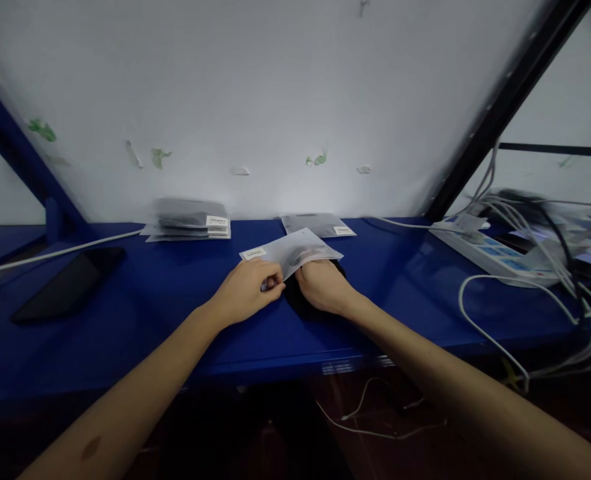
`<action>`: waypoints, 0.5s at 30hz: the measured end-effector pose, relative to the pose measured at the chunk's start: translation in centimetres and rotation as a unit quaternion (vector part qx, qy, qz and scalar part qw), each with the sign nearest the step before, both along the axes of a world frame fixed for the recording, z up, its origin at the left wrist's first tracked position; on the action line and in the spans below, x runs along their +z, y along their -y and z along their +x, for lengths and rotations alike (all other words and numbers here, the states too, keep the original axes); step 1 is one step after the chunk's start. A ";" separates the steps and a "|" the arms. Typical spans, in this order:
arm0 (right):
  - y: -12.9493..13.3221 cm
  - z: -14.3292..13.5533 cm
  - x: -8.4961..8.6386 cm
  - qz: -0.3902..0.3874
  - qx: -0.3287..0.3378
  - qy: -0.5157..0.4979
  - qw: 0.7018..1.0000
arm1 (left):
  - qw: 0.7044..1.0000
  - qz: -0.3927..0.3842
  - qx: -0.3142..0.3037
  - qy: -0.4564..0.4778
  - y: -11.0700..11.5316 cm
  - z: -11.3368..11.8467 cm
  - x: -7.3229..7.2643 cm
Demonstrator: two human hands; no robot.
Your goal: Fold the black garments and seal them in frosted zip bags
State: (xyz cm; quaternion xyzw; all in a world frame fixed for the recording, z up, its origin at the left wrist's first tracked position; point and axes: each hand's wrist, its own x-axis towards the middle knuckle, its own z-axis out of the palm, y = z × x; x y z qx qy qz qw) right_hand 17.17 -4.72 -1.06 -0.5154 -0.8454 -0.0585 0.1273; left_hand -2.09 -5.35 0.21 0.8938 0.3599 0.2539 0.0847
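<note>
Seemingly midway, both hands, left (248, 288) and right (323, 285), pinched a grey pouch (295, 251) over dark fabric (295, 300) near the bench's (150, 293) front edge, finished pouches (188, 223) stacked behind.

Both hands meet at the middle of the blue worktop (140, 293). The left hand (248, 288) pinches the near edge of a grey pouch (295, 250) that bears a white label at its left corner. The right hand (323, 285) lies just beside it, its fingers tucked under the pouch and over a black thing (300, 303) that is mostly hidden. Behind the pouch, near the white wall (275, 87), lies a second pouch (318, 225), and to the left a stack of pouches (190, 220). A dark tablet (70, 283) lies flat at the far left, with a white cable (55, 253) running past it. At the right sits a power strip (495, 257) amid tangled cables (535, 220).
</note>
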 end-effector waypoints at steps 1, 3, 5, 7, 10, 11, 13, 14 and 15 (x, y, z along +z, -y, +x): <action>-0.1 -0.4 0.3 -0.004 -0.007 -0.020 1.000 | 1.000 -0.005 0.006 0.007 0.0 -0.1 0.0; 0.6 -0.7 1.1 -0.013 -0.005 -0.070 0.997 | 1.000 -0.012 0.022 0.018 -0.1 -0.2 -0.1; 2.1 -0.3 1.9 -0.025 -0.007 -0.117 0.993 | 0.999 -0.015 0.033 0.021 -0.1 -0.2 -0.2; 4.2 0.9 2.5 -0.040 -0.015 -0.135 0.990 | 0.999 -0.014 0.036 0.023 -0.1 -0.2 -0.2; 6.5 3.3 2.4 0.003 0.117 -0.074 0.990 | 0.999 -0.012 0.034 0.026 -0.2 -0.1 -0.2; 6.8 3.9 2.1 0.015 0.157 -0.048 0.986 | 0.999 -0.011 0.034 0.026 -0.2 -0.1 -0.3; 6.8 4.5 1.3 0.036 0.200 -0.012 0.979 | 0.999 -0.008 0.034 0.025 -0.2 -0.1 -0.4; 6.5 4.5 0.8 0.048 0.198 -0.001 0.979 | 0.999 -0.006 0.035 0.024 -0.3 -0.2 -0.4; 6.1 4.3 0.5 0.059 0.186 0.007 0.981 | 0.999 -0.002 0.034 0.022 -0.3 -0.2 -0.5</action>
